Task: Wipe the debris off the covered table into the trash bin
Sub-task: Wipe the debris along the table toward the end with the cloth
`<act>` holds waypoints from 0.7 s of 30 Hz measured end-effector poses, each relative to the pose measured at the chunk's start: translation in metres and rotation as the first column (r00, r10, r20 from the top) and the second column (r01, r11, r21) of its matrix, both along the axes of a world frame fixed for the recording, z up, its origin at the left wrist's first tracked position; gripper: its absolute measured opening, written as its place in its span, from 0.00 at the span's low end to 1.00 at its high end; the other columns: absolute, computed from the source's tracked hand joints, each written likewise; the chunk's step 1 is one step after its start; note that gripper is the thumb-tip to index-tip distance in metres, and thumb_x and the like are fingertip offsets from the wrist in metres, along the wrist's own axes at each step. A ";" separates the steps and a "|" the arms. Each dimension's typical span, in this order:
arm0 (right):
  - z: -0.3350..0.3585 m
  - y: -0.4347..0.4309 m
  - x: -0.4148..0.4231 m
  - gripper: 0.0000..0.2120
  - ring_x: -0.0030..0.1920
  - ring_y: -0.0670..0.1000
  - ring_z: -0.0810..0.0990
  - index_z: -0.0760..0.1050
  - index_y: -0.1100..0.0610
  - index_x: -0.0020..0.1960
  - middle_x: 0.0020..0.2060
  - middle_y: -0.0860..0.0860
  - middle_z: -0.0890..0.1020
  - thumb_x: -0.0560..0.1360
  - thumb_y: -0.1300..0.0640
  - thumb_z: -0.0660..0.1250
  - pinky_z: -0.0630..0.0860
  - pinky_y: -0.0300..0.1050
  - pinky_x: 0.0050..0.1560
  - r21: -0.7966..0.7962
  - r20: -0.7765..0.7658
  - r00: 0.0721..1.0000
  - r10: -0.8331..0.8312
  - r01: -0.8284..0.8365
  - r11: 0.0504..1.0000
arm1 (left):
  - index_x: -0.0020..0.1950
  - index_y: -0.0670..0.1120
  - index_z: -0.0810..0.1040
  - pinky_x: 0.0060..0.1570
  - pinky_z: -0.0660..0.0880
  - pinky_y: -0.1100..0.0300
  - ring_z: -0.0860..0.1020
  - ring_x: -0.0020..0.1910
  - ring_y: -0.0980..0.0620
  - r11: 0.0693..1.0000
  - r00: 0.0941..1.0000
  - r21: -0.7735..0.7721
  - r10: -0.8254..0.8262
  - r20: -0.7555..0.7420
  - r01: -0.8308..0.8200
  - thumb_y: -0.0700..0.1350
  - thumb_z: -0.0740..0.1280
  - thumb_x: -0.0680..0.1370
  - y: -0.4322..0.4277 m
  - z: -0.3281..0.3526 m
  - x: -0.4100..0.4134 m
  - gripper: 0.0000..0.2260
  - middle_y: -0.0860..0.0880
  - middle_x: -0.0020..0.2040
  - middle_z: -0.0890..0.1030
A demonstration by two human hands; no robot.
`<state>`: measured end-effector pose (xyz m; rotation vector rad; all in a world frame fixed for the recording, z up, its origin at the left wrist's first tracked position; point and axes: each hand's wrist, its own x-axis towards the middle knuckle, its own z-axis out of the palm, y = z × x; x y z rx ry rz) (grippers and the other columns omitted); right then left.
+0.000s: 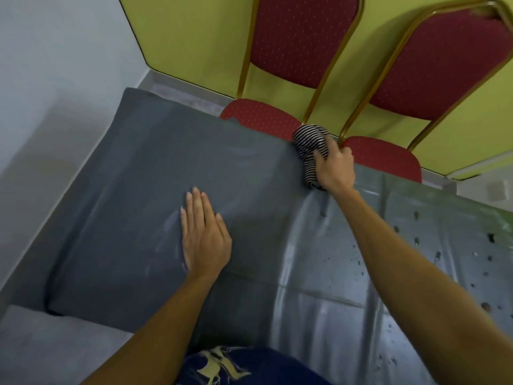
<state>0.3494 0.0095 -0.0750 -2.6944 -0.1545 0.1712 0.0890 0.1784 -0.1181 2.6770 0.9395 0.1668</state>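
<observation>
The table is covered with a grey plastic sheet [133, 207] that hangs over its left end. My right hand [334, 168] is stretched to the far edge, shut on a bunched black-and-white striped cloth [309, 147] that presses on the cover. My left hand [204, 232] lies flat on the cover near the middle, fingers together, holding nothing. Dark specks and drops of debris [416, 241] are scattered over the shiny right part of the cover. No trash bin is in view.
Two red padded chairs with gold frames, the left chair [297, 51] and the right chair [433, 73], stand pushed against the table's far side, before a yellow-green wall. Grey floor and a white wall lie to the left.
</observation>
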 end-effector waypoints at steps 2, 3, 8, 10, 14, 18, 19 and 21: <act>0.009 0.000 -0.011 0.26 0.66 0.63 0.70 0.61 0.48 0.77 0.66 0.62 0.69 0.81 0.46 0.60 0.71 0.57 0.64 0.082 0.015 1.000 0.002 -0.003 0.997 | 0.79 0.35 0.54 0.78 0.51 0.45 0.49 0.81 0.44 1.000 1.000 0.007 0.000 -0.007 0.000 0.46 0.48 0.83 -0.001 0.001 0.001 0.26 0.40 0.81 0.53; 0.012 0.005 -0.028 0.26 0.64 0.62 0.71 0.61 0.48 0.77 0.65 0.62 0.70 0.81 0.47 0.61 0.71 0.55 0.63 0.104 0.064 0.995 0.081 -0.087 0.991 | 0.79 0.35 0.54 0.78 0.51 0.45 0.49 0.80 0.44 1.000 1.000 0.014 0.003 -0.006 -0.003 0.46 0.48 0.83 -0.002 0.001 0.002 0.26 0.40 0.81 0.53; 0.005 0.041 -0.170 0.24 0.47 0.61 0.74 0.68 0.49 0.74 0.50 0.59 0.73 0.79 0.47 0.60 0.77 0.55 0.46 0.044 0.172 0.840 0.514 -0.528 0.848 | 0.79 0.35 0.53 0.78 0.51 0.45 0.48 0.81 0.44 0.999 0.999 0.041 -0.009 -0.039 0.011 0.46 0.49 0.80 -0.001 -0.002 0.000 0.28 0.39 0.81 0.52; -0.001 0.040 -0.188 0.22 0.45 0.60 0.74 0.71 0.48 0.71 0.48 0.57 0.73 0.77 0.47 0.61 0.77 0.55 0.42 -0.007 0.169 0.788 0.592 -0.600 0.800 | 0.79 0.36 0.52 0.78 0.49 0.45 0.46 0.81 0.45 0.999 0.998 0.035 -0.024 -0.058 0.026 0.46 0.49 0.79 0.000 -0.002 0.000 0.30 0.40 0.81 0.51; -0.009 0.005 -0.134 0.22 0.43 0.60 0.73 0.72 0.49 0.71 0.46 0.58 0.72 0.78 0.48 0.63 0.76 0.55 0.39 -0.030 0.229 0.837 0.497 -0.505 0.863 | 0.79 0.36 0.53 0.79 0.48 0.46 0.46 0.81 0.46 0.999 0.999 0.042 -0.007 -0.047 0.009 0.47 0.47 0.83 -0.001 0.000 0.000 0.27 0.41 0.81 0.52; -0.012 -0.050 -0.070 0.23 0.49 0.60 0.75 0.68 0.47 0.73 0.51 0.59 0.73 0.79 0.47 0.64 0.79 0.57 0.45 0.002 0.195 0.960 0.202 -0.206 0.979 | 0.79 0.35 0.54 0.79 0.47 0.47 0.47 0.81 0.45 0.999 0.999 0.038 -0.011 -0.036 0.012 0.47 0.46 0.83 -0.002 0.000 0.000 0.27 0.40 0.81 0.52; -0.012 -0.058 -0.062 0.24 0.52 0.61 0.75 0.67 0.45 0.74 0.54 0.59 0.73 0.79 0.46 0.64 0.79 0.58 0.49 0.039 0.161 0.982 0.099 -0.106 0.994 | 0.79 0.35 0.54 0.79 0.48 0.47 0.48 0.81 0.45 0.999 0.999 0.038 -0.009 -0.033 0.010 0.47 0.46 0.83 -0.001 -0.001 0.000 0.26 0.40 0.81 0.53; -0.007 -0.057 -0.064 0.25 0.56 0.60 0.75 0.65 0.45 0.75 0.57 0.58 0.72 0.79 0.46 0.64 0.77 0.58 0.55 0.123 0.106 0.993 -0.055 0.042 0.991 | 0.78 0.35 0.55 0.78 0.48 0.46 0.49 0.80 0.44 0.999 1.000 0.040 -0.009 -0.025 0.010 0.47 0.47 0.83 -0.002 -0.001 0.000 0.26 0.40 0.81 0.53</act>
